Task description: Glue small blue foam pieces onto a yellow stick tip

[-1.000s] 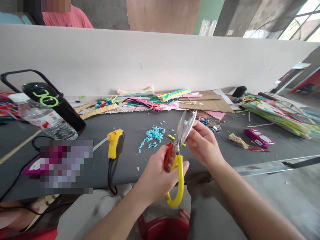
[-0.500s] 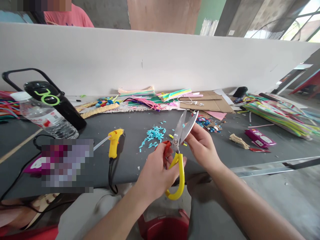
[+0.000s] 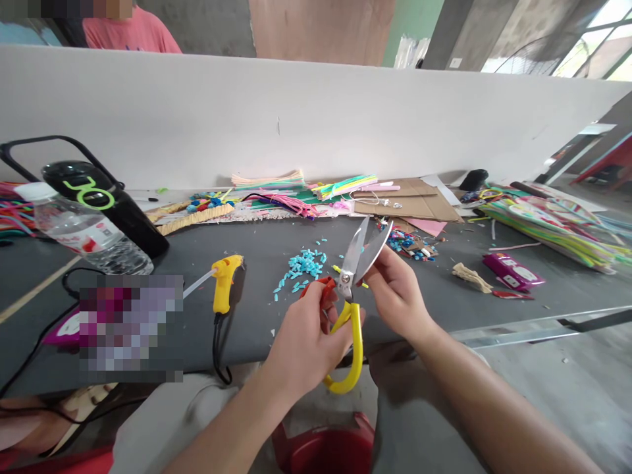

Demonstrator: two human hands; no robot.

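Note:
Yellow-handled scissors [image 3: 354,342] point up and away with their blades parted. My left hand [image 3: 313,329] is closed around the handle area, and a small red item [image 3: 320,289] shows at its fingers. Close to the blades, my right hand [image 3: 397,289] has its thumb and fingers pinched; a tiny blue bit shows between the blades, and what the fingers hold is mostly hidden. A pile of small blue pieces [image 3: 305,263] lies on the grey table [image 3: 261,329] beyond my left hand.
To the left are a yellow glue gun [image 3: 224,283], a water bottle [image 3: 89,230] and a black flask [image 3: 128,214]. Bundled coloured strips [image 3: 553,230], a purple box [image 3: 513,271] and cardboard [image 3: 415,201] lie right and behind. A red bucket [image 3: 323,451] stands below.
The red item now sticks out farther to the left of my left hand's fingers. The scissors and my right hand have barely moved. The view has shifted slightly.

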